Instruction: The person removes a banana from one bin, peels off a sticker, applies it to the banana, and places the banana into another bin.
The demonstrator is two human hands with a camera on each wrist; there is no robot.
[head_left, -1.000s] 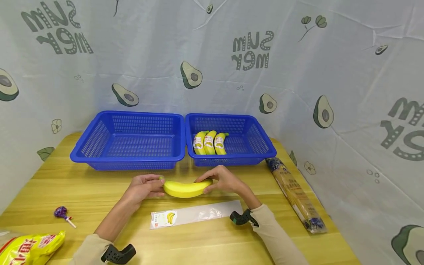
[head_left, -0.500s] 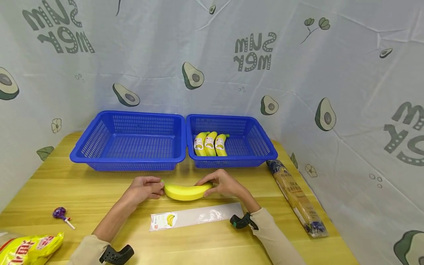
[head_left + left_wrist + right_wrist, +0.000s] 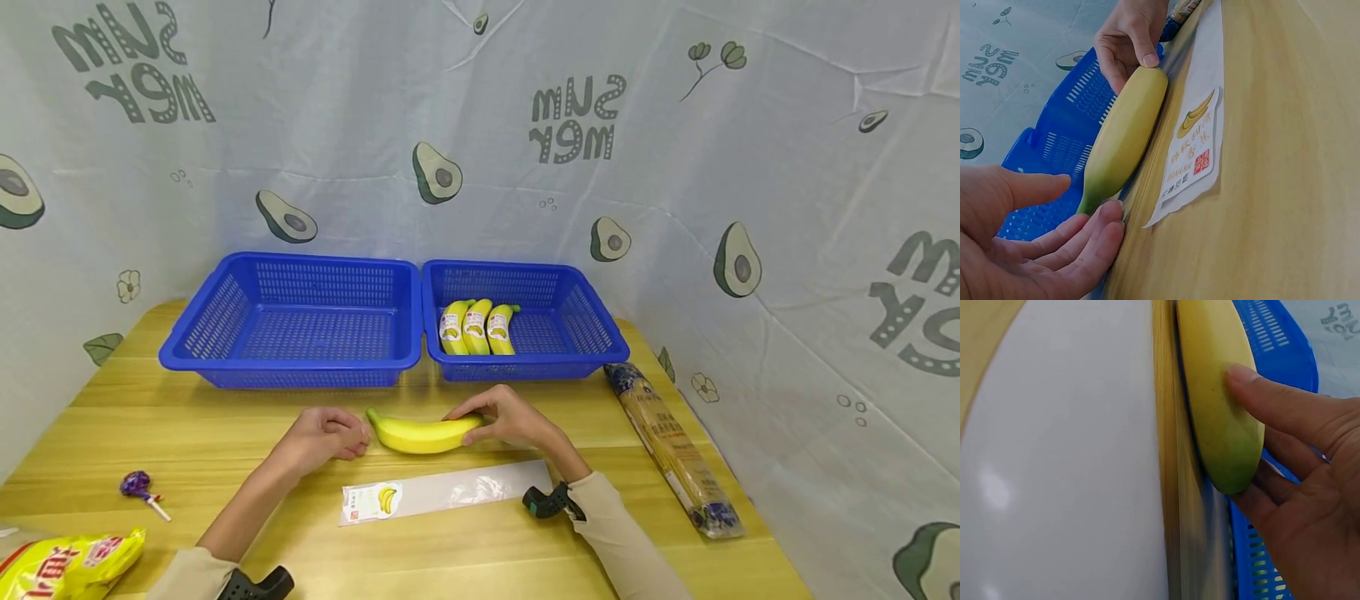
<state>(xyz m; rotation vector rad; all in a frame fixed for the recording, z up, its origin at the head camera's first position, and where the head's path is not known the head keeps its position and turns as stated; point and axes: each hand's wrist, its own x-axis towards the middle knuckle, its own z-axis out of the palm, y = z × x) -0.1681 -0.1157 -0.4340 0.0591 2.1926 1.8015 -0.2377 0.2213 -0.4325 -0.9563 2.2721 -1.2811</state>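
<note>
Head view: The banana lies on the counter near its middle, in front of the 2 blue baskets at the far edge. Your right hand grips the banana's blunt right end, thumb and fingers curled over it. Your left hand rests on the counter just beside the stem end, fingers loosely curled and holding nothing. The flat clear bag lies between the banana and the near edge. 3 bagged bananas sit in the right basket.

Left wrist view: The left hand is released, fingers relaxed; whether a fingertip touches the stem tip cannot be told. The bag's printed label lies alongside the banana.

Right wrist view: The right hand pinches the banana at its greenish tip, thumb on the top face.

Handling: Treat the banana as light, smooth-skinned and firm but easily bruised. Hold it across the thick body or at both ends with moderate pressure. Avoid loading the stem, which may snap.
</note>
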